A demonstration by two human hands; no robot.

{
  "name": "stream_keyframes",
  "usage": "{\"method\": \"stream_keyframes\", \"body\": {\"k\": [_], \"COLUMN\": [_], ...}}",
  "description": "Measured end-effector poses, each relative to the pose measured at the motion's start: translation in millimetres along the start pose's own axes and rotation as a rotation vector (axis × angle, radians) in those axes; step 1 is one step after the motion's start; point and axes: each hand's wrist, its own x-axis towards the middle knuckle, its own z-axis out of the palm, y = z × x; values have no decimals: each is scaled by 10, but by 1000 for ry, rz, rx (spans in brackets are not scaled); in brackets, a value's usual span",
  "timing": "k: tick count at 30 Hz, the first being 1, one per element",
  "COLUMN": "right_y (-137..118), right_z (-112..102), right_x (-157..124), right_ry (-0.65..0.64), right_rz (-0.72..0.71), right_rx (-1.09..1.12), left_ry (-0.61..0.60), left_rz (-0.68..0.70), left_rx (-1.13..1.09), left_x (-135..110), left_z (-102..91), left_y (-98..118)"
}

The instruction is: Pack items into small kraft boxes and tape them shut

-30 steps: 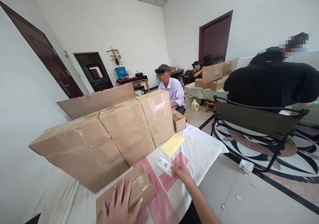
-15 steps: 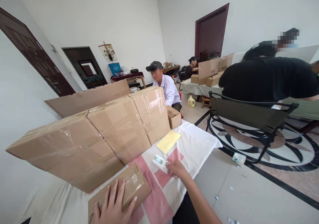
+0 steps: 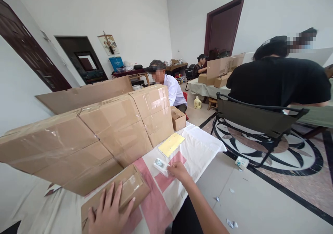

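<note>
My left hand [image 3: 110, 208] lies flat with spread fingers on top of a closed cardboard box [image 3: 140, 189], which has clear tape at its far end. Further right, my right hand [image 3: 179, 172] is closed, its fingertips pinching the near end of a small white box [image 3: 160, 164] with a dark printed picture. That white box rests on or just above the pink and white tablecloth [image 3: 161, 195]; I cannot tell which. Just beyond it a yellow sheet [image 3: 171, 144] with small dark marks lies flat on the cloth.
A wall of taped cardboard boxes [image 3: 117, 123] stands along the table's far side, with a smaller box [image 3: 178, 118] at its right end. Behind it sits a person in a light shirt [image 3: 174, 90]. At right, a person in black [image 3: 275, 79] sits in a folding chair [image 3: 257, 117].
The view has shifted, so most things appear slightly further left. My left hand stays on the cardboard box, and my right hand stays at the end of the white box.
</note>
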Motion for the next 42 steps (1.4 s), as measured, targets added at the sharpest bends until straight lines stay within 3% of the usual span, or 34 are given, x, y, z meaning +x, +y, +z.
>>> {"method": "stream_keyframes", "body": {"k": [7, 14, 21, 33, 42], "right_y": [-29, -58, -20, 115, 97], "right_z": [89, 35, -30, -117, -173], "right_x": [5, 29, -14, 71, 142], "right_ry": [-49, -74, -31, -28, -71], "right_rz": [-74, -114, -97, -84, 63], "right_rx": [115, 139, 96, 17, -138], "left_ry": [17, 93, 15, -48, -105], "left_rz": [-32, 26, -35, -125, -147], "left_rx": [-78, -47, -95, -166, -283], "left_x": [-20, -28, 29, -2, 57], "left_z": [53, 106, 3, -17, -60], "left_y": [5, -29, 44, 92, 56]}}
